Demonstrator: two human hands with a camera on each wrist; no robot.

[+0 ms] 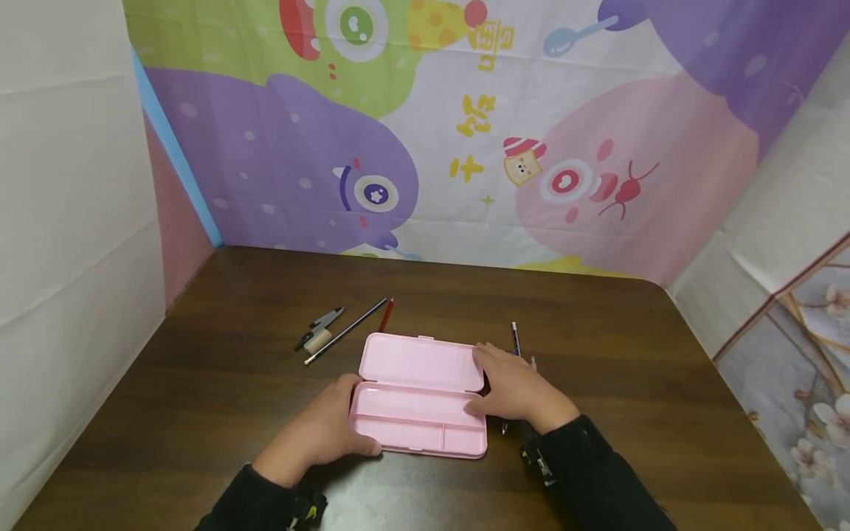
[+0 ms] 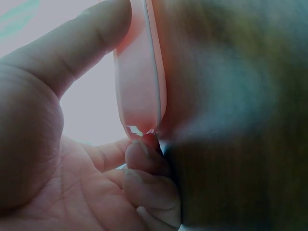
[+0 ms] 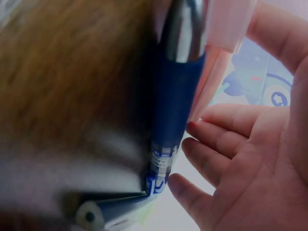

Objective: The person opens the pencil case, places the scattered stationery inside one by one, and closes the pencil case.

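An open pink pencil case [image 1: 398, 398] lies on the table with its lid [image 1: 421, 361] folded back. I see bare compartments inside. My left hand [image 1: 319, 428] grips its left end, thumb at the front corner and fingers curled at the hinge side, as the left wrist view shows. At the right end, my right hand [image 1: 521, 387] touches the lid with fairly straight fingers, its thumb over the base. Beside these fingers lies a blue pen [image 3: 175, 101] with a silver tip, and a pencil [image 3: 91, 214] shows its blunt end.
Left of the lid on the brown table [image 1: 219, 369] lie a grey compass-like tool [image 1: 322, 324], a beige eraser [image 1: 317, 341], a dark pencil [image 1: 348, 330] and a short red pencil [image 1: 387, 315]. A dark pencil [image 1: 515, 337] pokes out beyond my right hand. A cartoon curtain [image 1: 458, 192] hangs behind.
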